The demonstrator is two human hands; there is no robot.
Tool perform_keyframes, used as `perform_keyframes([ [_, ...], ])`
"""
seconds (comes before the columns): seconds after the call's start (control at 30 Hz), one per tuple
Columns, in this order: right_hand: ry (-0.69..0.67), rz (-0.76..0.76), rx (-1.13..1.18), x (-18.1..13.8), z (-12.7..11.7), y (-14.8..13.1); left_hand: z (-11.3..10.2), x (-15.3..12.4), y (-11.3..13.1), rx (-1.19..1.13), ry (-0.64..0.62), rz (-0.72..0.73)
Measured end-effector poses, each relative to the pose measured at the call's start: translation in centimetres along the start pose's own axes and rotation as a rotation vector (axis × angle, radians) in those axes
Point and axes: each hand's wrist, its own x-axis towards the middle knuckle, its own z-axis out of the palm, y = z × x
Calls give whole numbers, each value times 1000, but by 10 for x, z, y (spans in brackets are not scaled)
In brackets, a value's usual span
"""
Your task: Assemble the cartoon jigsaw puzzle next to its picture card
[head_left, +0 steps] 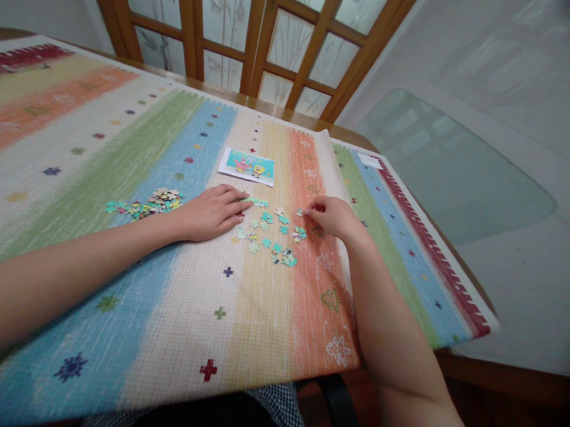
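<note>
On the cloth-covered tabletop [203, 324], left hand [214, 211] lies flattish, fingers extended, tips at loose puzzle pieces [267, 217] between the hands; right hand [330, 214] curled, fingertips at a small piece [300, 212], can't tell if gripped; piece pile [164, 199] at left, picture card [247, 167] on far side

One head-worn camera looks forward and down from just above the near edge of a rectangular, multicoloured striped tablecloth [260, 320]. The bare left hand [213, 212] and bare right hand [333, 216] sit close, around mid-frame; brown wooden doors with patterned glass panes [259, 40] stand farther off, at the top.
</note>
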Motion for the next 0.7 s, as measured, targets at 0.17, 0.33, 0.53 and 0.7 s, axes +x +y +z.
perform_keyframes([
  [0.17, -30, -91, 95, -7, -8, -6, 1, 0, -1, -8, 14, 8],
  [0.33, -102, -161, 111, -14, -15, -13, 1, 0, -2, -2, 14, 14],
  [0.53, -335, -190, 114, -21, -20, -13, 0, 0, -1, 7, 9, 11],
  [0.7, -357, -177, 93, -20, -19, -11, 0, 0, -1, 15, 3, 5],
])
